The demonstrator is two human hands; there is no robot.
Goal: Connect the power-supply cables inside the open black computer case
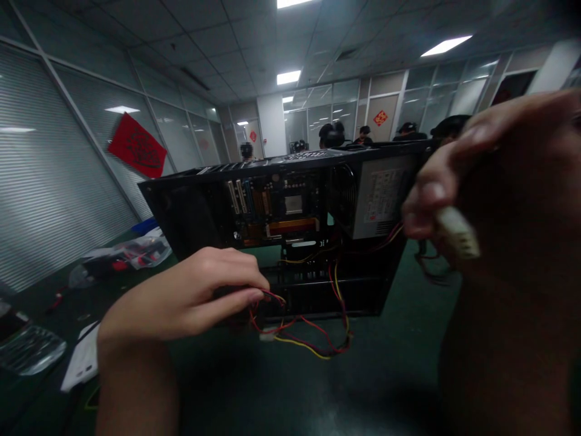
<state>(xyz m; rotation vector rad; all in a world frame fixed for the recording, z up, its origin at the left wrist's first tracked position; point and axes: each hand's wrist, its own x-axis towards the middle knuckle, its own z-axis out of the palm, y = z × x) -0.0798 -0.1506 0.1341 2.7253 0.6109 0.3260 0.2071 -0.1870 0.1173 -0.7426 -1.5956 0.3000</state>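
An open black computer case (190, 212) stands on its side on a dark green table (318, 387), with the motherboard (272, 209) and a grey power supply (381, 203) visible inside. My left hand (200, 290) is closed in a pinch on red, yellow and black power cables (308, 339) that trail out of the case's front. My right hand (494, 200) is raised close to the camera, blurred, with fingers closed on a white plastic cable connector (456, 233).
Clear plastic bags with parts (131, 254) lie at the left of the table, with a white paper (84, 360) and a transparent tray (27, 351) nearer me. Several people sit behind the case. Glass partition walls with red decorations (136, 146) surround the room.
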